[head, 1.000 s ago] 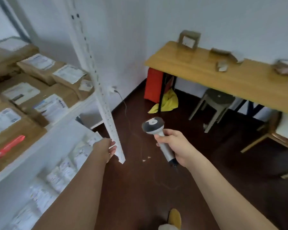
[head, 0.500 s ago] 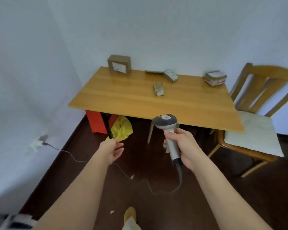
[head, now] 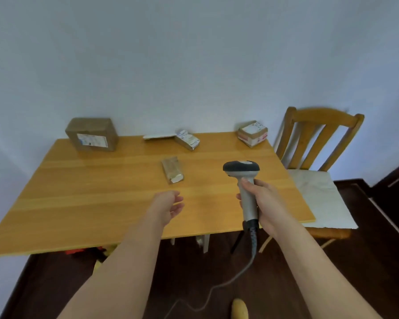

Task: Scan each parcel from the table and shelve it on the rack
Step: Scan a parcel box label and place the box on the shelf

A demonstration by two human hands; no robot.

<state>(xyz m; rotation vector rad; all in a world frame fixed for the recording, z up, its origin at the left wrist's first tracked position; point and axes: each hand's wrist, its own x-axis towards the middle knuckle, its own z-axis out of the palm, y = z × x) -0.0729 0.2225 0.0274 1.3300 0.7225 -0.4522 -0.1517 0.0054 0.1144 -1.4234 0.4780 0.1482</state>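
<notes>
The right hand [head: 262, 203] grips the handle of a grey barcode scanner [head: 244, 180], which stands upright, its dark head on top and its cable [head: 247, 265] hanging down to the floor. The left hand [head: 168, 207] is empty, with relaxed fingers, above the near part of the wooden table [head: 90, 199]. Just beyond it lies a small brown parcel [head: 172, 169]. Near the wall are a big box [head: 92, 134], a flat white envelope [head: 158, 136], a labelled packet [head: 187, 139] touching it, and a taped box [head: 252, 133]. A wooden chair [head: 318, 143] stands at the right.
</notes>
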